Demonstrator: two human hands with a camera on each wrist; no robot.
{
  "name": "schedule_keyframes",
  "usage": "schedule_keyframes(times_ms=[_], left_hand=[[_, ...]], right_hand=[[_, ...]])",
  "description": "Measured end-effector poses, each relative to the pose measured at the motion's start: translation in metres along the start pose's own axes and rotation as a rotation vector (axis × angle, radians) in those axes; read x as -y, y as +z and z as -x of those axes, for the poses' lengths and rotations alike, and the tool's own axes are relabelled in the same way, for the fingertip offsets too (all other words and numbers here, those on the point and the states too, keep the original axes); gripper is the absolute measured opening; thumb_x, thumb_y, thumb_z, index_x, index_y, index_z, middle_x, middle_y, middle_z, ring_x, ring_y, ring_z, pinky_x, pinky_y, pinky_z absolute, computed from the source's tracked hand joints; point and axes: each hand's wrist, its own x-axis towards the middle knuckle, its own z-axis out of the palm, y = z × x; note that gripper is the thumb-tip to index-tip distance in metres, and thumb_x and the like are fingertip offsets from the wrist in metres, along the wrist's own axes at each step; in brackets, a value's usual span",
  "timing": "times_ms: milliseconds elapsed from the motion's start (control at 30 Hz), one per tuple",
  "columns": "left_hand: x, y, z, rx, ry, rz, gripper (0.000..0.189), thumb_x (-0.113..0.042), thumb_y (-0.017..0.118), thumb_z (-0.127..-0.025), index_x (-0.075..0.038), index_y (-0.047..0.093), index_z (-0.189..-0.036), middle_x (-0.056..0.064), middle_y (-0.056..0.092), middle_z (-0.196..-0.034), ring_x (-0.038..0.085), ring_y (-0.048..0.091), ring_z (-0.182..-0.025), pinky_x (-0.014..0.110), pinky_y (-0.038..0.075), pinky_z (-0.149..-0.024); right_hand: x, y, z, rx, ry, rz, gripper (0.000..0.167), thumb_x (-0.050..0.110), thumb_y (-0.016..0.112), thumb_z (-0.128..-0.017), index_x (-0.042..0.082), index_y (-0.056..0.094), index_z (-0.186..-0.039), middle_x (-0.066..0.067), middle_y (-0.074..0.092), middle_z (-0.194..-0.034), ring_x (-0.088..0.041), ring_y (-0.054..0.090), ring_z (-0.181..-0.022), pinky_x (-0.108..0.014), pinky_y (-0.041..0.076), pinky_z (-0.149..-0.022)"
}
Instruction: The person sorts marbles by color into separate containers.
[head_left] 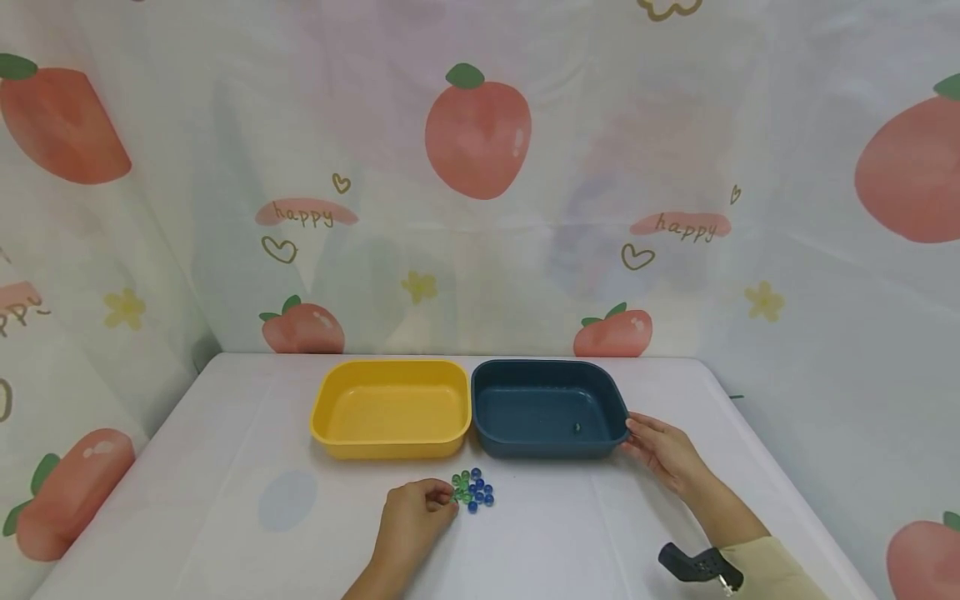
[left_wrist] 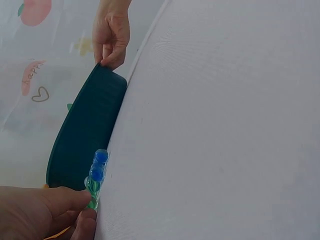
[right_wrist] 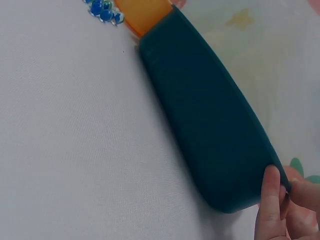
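Observation:
Several green marbles [head_left: 465, 476] and blue marbles [head_left: 489, 500] lie bunched on the white tablecloth. At the left edge of the bunch my left hand [head_left: 416, 525] pinches a green marble [left_wrist: 92, 203] between thumb and finger; the fingertips partly hide it. My right hand [head_left: 667, 454] grips the right end of a dark blue plastic box [head_left: 551, 450], and in the right wrist view its fingers [right_wrist: 270, 187] hold the rim. Inside that box, near the front right, lies one small greenish marble [head_left: 577, 427].
A yellow plastic box [head_left: 390, 451] stands against the left side of the blue box, behind the marbles. A white cloth [head_left: 225, 500] covers the table. Behind it hangs a curtain [head_left: 480, 250] printed with peaches. A black strap [head_left: 701, 564] is on the right wrist.

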Motion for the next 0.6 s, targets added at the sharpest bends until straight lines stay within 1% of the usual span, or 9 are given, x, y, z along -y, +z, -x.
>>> schedule_keyframes(times_ms=[133, 233, 400, 600], left_hand=[[-0.0005, 0.0000, -0.0001, -0.010, 0.007, -0.011, 0.013, -0.007, 0.080, -0.075, -0.010, 0.075, -0.087, -0.008, 0.068, -0.074, 0.003, 0.061, -0.065, 0.018, 0.052, -0.059], [-0.0007, 0.0002, -0.0004, -0.014, -0.001, -0.019, 0.013, -0.006, 0.080, -0.075, -0.011, 0.076, -0.086, -0.009, 0.068, -0.073, 0.002, 0.061, -0.065, 0.018, 0.052, -0.060], [-0.0007, -0.0002, -0.0007, -0.009, 0.003, -0.022, 0.014, -0.007, 0.081, -0.075, -0.011, 0.076, -0.087, -0.008, 0.067, -0.074, 0.002, 0.060, -0.066, 0.018, 0.051, -0.060], [-0.0006, -0.0002, -0.0009, -0.007, 0.002, -0.029, 0.014, -0.007, 0.081, -0.075, -0.011, 0.076, -0.088, -0.008, 0.067, -0.073, 0.003, 0.059, -0.066, 0.018, 0.050, -0.059]], right_hand=[[0.0000, -0.0002, -0.0004, 0.004, 0.001, -0.004, 0.067, 0.016, 0.052, -0.102, -0.011, 0.017, -0.151, 0.006, 0.065, -0.104, -0.005, 0.065, -0.094, -0.022, 0.056, -0.086], [0.0003, -0.0002, -0.0004, 0.001, 0.003, 0.000, 0.066, 0.016, 0.051, -0.102, -0.011, 0.017, -0.151, 0.007, 0.065, -0.104, -0.005, 0.065, -0.094, -0.022, 0.056, -0.086], [0.0009, 0.0006, 0.0000, -0.010, 0.012, 0.004, 0.066, 0.016, 0.052, -0.102, -0.011, 0.017, -0.151, 0.007, 0.065, -0.103, -0.004, 0.065, -0.094, -0.023, 0.056, -0.087], [0.0004, 0.0011, 0.0004, -0.003, 0.012, -0.008, 0.068, 0.016, 0.053, -0.102, -0.011, 0.016, -0.152, 0.007, 0.064, -0.103, -0.004, 0.064, -0.094, -0.024, 0.056, -0.087]])
